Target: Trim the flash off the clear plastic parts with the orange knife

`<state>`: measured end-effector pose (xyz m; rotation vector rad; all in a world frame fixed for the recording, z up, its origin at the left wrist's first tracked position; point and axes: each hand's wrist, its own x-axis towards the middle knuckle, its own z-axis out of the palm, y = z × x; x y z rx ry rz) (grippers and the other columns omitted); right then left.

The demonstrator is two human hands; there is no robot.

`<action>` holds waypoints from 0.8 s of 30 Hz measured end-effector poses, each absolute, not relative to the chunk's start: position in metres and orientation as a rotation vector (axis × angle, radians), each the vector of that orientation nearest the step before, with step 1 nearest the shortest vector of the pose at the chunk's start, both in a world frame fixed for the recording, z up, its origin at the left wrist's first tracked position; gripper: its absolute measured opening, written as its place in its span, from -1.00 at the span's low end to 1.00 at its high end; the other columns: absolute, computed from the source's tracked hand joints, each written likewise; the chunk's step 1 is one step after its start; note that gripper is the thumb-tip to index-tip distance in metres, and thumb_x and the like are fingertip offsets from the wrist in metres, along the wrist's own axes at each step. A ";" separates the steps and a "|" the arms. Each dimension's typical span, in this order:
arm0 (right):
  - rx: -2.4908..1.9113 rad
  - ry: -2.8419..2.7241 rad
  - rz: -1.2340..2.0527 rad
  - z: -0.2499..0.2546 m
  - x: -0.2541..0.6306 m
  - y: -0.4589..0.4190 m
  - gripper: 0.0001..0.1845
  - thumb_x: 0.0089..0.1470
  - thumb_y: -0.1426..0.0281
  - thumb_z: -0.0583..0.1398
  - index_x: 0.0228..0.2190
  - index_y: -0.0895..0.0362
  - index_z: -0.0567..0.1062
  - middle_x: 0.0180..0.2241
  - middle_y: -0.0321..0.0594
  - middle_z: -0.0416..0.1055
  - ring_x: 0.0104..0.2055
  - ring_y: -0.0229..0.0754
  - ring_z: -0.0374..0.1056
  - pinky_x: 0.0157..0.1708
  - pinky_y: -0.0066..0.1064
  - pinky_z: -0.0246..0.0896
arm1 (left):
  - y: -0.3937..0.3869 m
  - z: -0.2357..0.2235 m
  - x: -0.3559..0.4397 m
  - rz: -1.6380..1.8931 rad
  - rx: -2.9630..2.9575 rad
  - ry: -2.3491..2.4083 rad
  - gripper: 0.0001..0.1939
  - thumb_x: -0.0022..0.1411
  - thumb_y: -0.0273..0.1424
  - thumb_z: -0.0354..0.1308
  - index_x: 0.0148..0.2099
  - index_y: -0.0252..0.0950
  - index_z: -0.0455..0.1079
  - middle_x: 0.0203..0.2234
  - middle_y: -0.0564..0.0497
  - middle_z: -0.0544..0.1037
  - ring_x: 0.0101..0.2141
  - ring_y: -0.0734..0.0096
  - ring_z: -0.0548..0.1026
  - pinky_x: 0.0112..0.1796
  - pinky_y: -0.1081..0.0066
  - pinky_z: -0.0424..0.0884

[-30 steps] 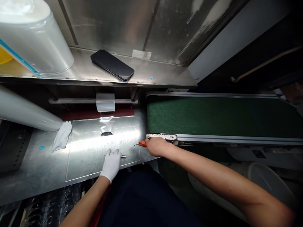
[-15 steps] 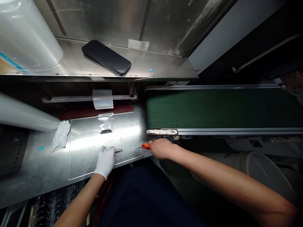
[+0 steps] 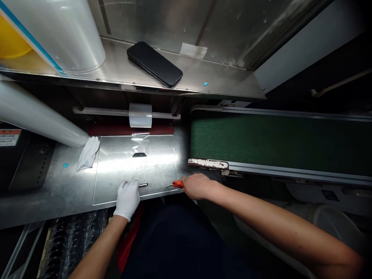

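My left hand (image 3: 128,198), in a white glove, is closed on a small slim strip-like piece (image 3: 143,185), dark with a bright edge, low over the front of the metal table. My bare right hand (image 3: 198,186) grips an orange tool (image 3: 178,184) with a thin, slightly bent metal tip pointing left toward the piece. A gap separates tip and piece. Farther back, a small dark trapezoid-shaped piece (image 3: 139,154) lies on a clear sheet (image 3: 116,182) on the table, below a strip of clear film from a tape roll (image 3: 140,115).
A green conveyor belt (image 3: 261,139) runs off to the right. Above, a metal shelf (image 3: 232,86) bears a black phone (image 3: 154,64) and a large translucent roll (image 3: 78,38). A spare white glove (image 3: 88,154) lies on the table at left, beside a long white roll (image 3: 49,114).
The camera view has swung left, so the surroundings sit farther right. Both hands keep their grips; the slim piece and the tool tip have barely shifted.
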<state>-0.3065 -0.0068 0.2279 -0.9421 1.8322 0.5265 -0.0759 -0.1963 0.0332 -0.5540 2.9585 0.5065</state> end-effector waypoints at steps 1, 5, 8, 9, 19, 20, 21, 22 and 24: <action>-0.924 1.837 0.536 0.227 -0.308 0.003 -0.58 0.33 0.32 0.17 0.13 0.26 0.49 -0.07 0.12 0.58 -0.04 0.27 0.56 -0.12 -0.04 0.47 | -0.195 0.033 -0.078 0.527 -0.545 2.959 -0.74 0.46 -0.54 -0.10 -0.09 -0.26 0.42 -0.18 0.00 0.58 -0.13 0.17 0.51 0.29 0.06 0.15; -0.798 1.924 0.591 0.220 -0.318 0.062 -0.60 0.38 0.29 0.12 0.11 0.26 0.47 -0.11 0.15 0.59 -0.10 0.32 0.57 -0.17 0.03 0.47 | -0.186 0.033 -0.095 0.604 -0.443 2.978 -0.75 0.47 -0.53 -0.08 -0.12 -0.25 0.43 -0.26 0.03 0.56 -0.17 0.15 0.49 0.26 0.03 0.17; -0.685 2.004 0.603 0.218 -0.322 0.112 -0.59 0.42 0.31 0.07 0.12 0.32 0.44 -0.13 0.20 0.58 -0.13 0.33 0.57 -0.18 0.06 0.45 | -0.172 0.030 -0.118 0.633 -0.309 2.993 -0.76 0.44 -0.54 -0.06 -0.11 -0.25 0.43 -0.26 0.01 0.56 -0.19 0.14 0.48 0.28 0.00 0.15; -0.646 2.025 0.594 0.218 -0.322 0.128 -0.58 0.42 0.30 0.06 0.13 0.33 0.42 -0.14 0.20 0.58 -0.12 0.34 0.56 -0.17 0.06 0.45 | -0.167 0.029 -0.127 0.636 -0.258 2.996 -0.76 0.43 -0.55 -0.05 -0.10 -0.26 0.44 -0.25 0.00 0.56 -0.17 0.14 0.48 0.29 -0.01 0.13; -0.361 2.228 0.211 0.201 -0.270 0.254 -0.55 0.38 0.24 0.04 0.19 0.12 0.42 -0.19 0.00 0.59 -0.17 0.28 0.56 -0.24 -0.06 0.39 | -0.113 0.011 -0.198 0.437 0.181 3.061 -0.75 0.44 -0.48 0.00 -0.09 -0.26 0.53 0.06 -0.10 0.55 0.11 -0.03 0.38 0.27 -0.15 0.12; -0.338 2.266 0.152 0.196 -0.264 0.267 -0.50 0.37 0.24 0.05 0.26 0.05 0.38 -0.16 -0.03 0.60 -0.14 0.25 0.57 -0.22 -0.09 0.39 | -0.107 0.012 -0.199 0.387 0.178 3.066 -0.75 0.42 -0.48 0.00 -0.09 -0.25 0.53 0.08 -0.12 0.53 0.13 -0.05 0.36 0.25 -0.14 0.15; -0.313 2.305 0.091 0.190 -0.258 0.279 -0.44 0.37 0.24 0.05 0.34 -0.02 0.32 -0.13 -0.06 0.60 -0.11 0.23 0.57 -0.18 -0.10 0.39 | -0.102 0.014 -0.198 0.334 0.170 3.068 -0.74 0.40 -0.48 0.01 -0.10 -0.25 0.54 0.10 -0.13 0.50 0.14 -0.06 0.35 0.22 -0.11 0.19; -0.284 2.344 0.031 0.183 -0.252 0.291 -0.39 0.37 0.23 0.05 0.40 -0.06 0.25 -0.10 -0.07 0.61 -0.08 0.21 0.57 -0.15 -0.11 0.39 | -0.095 0.016 -0.197 0.280 0.151 3.074 -0.74 0.38 -0.48 0.01 -0.09 -0.24 0.54 0.12 -0.13 0.48 0.15 -0.05 0.34 0.20 -0.07 0.22; -0.227 2.415 -0.090 0.167 -0.242 0.312 -0.34 0.38 0.22 0.05 0.45 -0.04 0.18 -0.05 -0.05 0.60 -0.05 0.19 0.57 -0.10 -0.12 0.38 | -0.080 0.020 -0.192 0.177 0.106 3.089 -0.72 0.35 -0.50 0.03 -0.04 -0.24 0.54 0.16 -0.14 0.43 0.18 -0.04 0.31 0.18 0.01 0.25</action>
